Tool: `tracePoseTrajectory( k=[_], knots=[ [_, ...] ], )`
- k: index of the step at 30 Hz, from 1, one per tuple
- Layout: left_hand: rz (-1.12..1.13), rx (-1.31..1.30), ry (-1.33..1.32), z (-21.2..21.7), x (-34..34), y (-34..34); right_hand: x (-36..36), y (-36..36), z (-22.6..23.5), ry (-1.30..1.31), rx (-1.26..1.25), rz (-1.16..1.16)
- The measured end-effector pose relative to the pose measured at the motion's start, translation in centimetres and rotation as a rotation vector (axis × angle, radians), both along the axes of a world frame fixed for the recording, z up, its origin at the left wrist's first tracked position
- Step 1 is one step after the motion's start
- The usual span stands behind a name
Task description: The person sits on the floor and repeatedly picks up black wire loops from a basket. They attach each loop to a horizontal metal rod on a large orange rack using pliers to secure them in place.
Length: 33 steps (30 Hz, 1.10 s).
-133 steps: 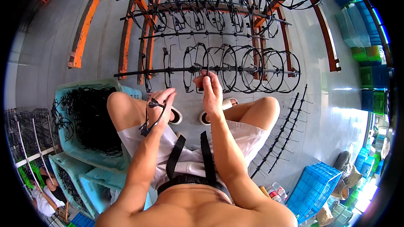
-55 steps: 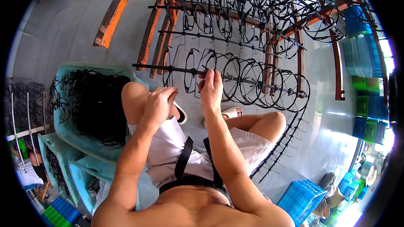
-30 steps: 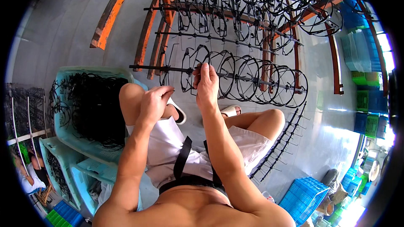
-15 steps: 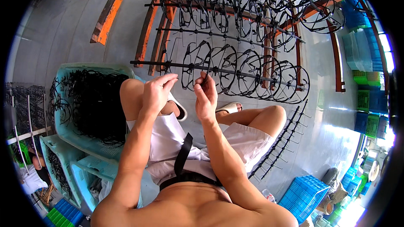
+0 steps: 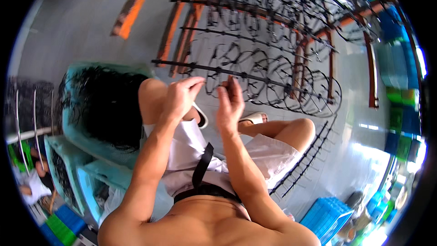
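Hands raised before wire rack, left hand loosely curled, right hand open, both empty

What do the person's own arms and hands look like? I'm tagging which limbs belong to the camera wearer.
Both forearms are bare, with no sleeves, gloves, watch or rings visible. The left hand and right hand are bare too. The picture is slightly blurred, so any small marks cannot be made out.
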<state>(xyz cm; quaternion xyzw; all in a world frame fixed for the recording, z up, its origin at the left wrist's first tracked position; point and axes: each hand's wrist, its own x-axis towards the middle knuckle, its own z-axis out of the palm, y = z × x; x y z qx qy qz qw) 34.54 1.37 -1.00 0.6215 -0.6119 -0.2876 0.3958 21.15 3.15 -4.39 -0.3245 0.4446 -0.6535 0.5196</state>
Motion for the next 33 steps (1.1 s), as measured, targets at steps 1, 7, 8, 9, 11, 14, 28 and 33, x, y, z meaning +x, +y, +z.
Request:
tracePoseTrajectory(
  k=[1, 7, 8, 9, 11, 14, 28, 33],
  knots=[
    [0.009, 0.007, -0.025, 0.1, 0.4, 0.3, -0.4, -0.3, 0.8, -0.037, 0.038, -0.014],
    [-0.055, -0.116, -0.07, 0.9, 1.7, 1.3, -1.4, -0.6, 2.1, 0.326, 0.044, 0.067],
    [-0.001, -0.084, -0.003, 2.6, 2.6, 2.2, -1.7, -0.1, 2.6, 0.494, 0.061, 0.094],
    [0.144, -0.076, 0.048, 2.3, 4.5, 2.6, -1.9, 0.8, 3.0, 0.751, 0.01, 0.059],
    [0.425, -0.056, 0.155, 1.5, 9.8, 4.0, -1.1, 2.1, 5.5, 1.147, -0.231, -0.002],
    [0.776, 0.102, -0.45, -8.7, 22.3, 5.3, -0.4, 4.4, 6.5, 1.093, -0.274, 0.226],
    [0.714, 0.704, -0.529, -17.0, 34.3, 4.6, 7.4, 3.3, 8.2, 0.589, 0.103, 0.648],
    [0.668, 0.538, -0.484, -8.8, 32.7, 7.5, 12.2, 3.2, 8.5, 0.679, -0.034, 0.76]
  ],
)
